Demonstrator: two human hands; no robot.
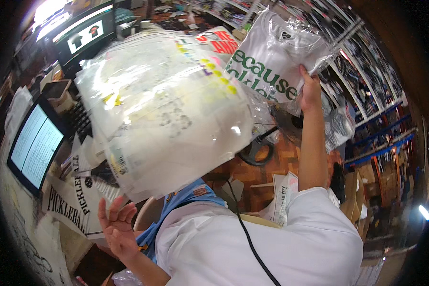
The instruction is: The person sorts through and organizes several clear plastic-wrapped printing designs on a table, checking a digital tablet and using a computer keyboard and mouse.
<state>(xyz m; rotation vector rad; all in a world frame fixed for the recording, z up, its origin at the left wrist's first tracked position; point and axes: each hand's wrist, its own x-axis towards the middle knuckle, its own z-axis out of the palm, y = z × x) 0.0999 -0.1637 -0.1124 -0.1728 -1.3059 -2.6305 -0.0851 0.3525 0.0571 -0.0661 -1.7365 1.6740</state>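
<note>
My right hand (311,90) is raised at the upper right, its fingers closed on the lower edge of a folded white T-shirt (293,52) in a clear plastic bag. Large green lettering shows on the shirt's front, and the bag shines with glare. At the lower left my left hand (117,226) has its palm turned up and its fingers apart, with nothing in it. It is just below the near left corner of a big pile of translucent film sheets (195,143), which fills the middle. Faint prints and yellow and coloured marks show on the sheets; what bears them is hidden.
A tablet-like screen (35,143) and a monitor (83,38) stand at the left, with a dark keyboard (80,117) partly covered beside them. White sheets with black lettering (66,205) lie near my left hand. Shelves packed with folded goods (362,76) line the right. A black cable (248,238) crosses my shirt.
</note>
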